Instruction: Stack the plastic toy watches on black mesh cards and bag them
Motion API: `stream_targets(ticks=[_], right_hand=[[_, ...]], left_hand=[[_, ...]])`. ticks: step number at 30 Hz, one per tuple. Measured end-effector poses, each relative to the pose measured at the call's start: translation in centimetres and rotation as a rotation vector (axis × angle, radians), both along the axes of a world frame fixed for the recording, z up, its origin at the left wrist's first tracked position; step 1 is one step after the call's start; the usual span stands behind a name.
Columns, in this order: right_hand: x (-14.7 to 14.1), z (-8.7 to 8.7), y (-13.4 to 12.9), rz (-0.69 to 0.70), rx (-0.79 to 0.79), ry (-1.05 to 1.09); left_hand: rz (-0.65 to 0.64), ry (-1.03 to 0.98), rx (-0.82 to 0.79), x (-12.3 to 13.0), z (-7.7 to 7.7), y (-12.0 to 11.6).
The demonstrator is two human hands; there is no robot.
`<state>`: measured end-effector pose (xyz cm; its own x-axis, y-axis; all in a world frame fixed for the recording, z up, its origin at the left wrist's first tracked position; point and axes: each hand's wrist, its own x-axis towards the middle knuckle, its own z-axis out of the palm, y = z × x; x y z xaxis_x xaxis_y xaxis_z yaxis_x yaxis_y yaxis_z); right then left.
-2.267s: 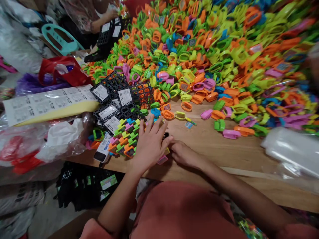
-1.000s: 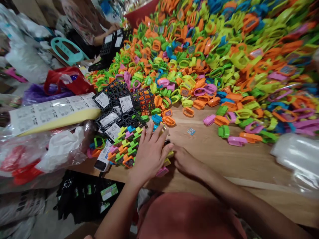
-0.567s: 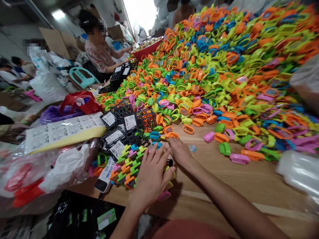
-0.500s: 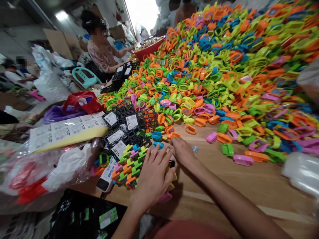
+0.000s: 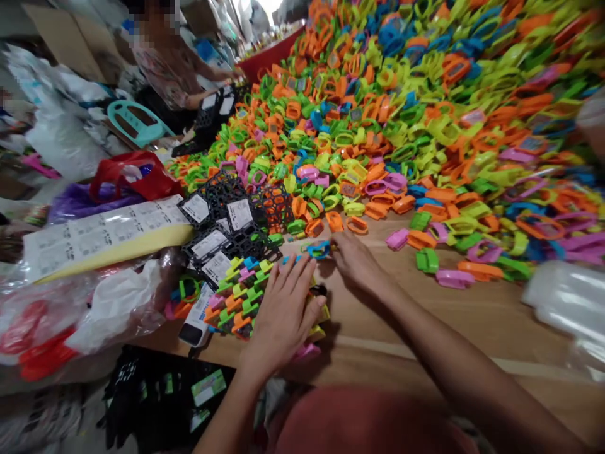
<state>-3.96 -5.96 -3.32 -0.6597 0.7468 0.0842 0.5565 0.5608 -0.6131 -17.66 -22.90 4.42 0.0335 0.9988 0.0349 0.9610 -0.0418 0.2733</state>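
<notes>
Left fingers (image 5: 295, 284) over plastic stack (image 5: 239, 302), black piece (image 5: 319, 291) half-hidden

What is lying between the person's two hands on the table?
In the head view, a small black piece lies between the left hand and the right hand.

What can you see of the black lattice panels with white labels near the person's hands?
The black plastic lattice panels are open grids of small holes, several bearing a white printed label. They lie overlapped in a loose heap on the wooden table, one showing orange through its holes. Bright plastic clips crowd their far side; a block of interlocked coloured pieces meets their near edge, just beyond the left hand.
</notes>
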Motion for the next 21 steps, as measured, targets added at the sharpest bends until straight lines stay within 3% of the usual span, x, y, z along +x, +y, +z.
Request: stream_targets(ticks=[3, 7, 12, 15, 21], right_hand=[[2.2, 0.0, -1.4, 0.000, -0.269, 0.245], [2.9, -0.8, -4.2, 0.077, -0.589, 0.494], [2.4, -2.5, -7.0, 0.133, -0.961, 0.593], [2.3, -2.9, -7.6, 0.144, -0.877, 0.573], [2.9, -3.5, -8.6, 0.097, -0.360, 0.514]], left_hand=[[-0.007, -0.013, -0.022, 0.1, 0.3, 0.1], [-0.014, -0.020, -0.051, 0.2, 0.6, 0.3], [-0.015, -0.016, -0.043, 0.1, 0.6, 0.2], [-0.017, -0.010, -0.044, 0.1, 0.5, 0.2], [-0.013, -0.012, -0.049, 0.3, 0.6, 0.1]])
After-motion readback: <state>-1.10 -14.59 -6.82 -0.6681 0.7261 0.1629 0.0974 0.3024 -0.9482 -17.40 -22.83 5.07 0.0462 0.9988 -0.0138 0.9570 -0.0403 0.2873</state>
